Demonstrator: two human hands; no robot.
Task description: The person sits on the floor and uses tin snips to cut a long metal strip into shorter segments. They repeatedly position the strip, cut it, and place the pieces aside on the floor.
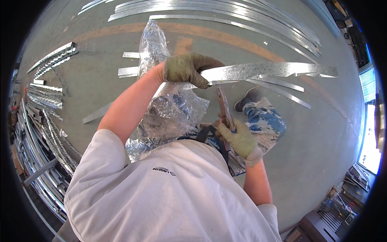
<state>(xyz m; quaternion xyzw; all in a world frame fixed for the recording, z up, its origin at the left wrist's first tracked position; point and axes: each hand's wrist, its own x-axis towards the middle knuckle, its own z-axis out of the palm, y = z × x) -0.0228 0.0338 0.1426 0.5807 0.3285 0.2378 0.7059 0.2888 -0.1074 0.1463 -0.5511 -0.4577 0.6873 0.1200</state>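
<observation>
My left hand [184,69], in a dull green work glove, is closed round one end of a long galvanized metal profile [266,71]. The profile stretches out to the right, with V-shaped notches along its near edge toward the far end. My right hand [241,141], in a matching glove, grips a pair of worn tin snips [225,104] below the profile. Their jaws point up and away, apart from the metal. I cannot tell whether the jaws are parted. Crumpled clear plastic sheet [173,109] lies over my left leg, under my left forearm.
Long metal strips [181,7] lie across the floor ahead. Loose pieces [282,84] rest under the held profile. Notched profiles [48,101] and piled lengths [38,161] fill the left side. A dark metal unit [318,226] stands at the lower right.
</observation>
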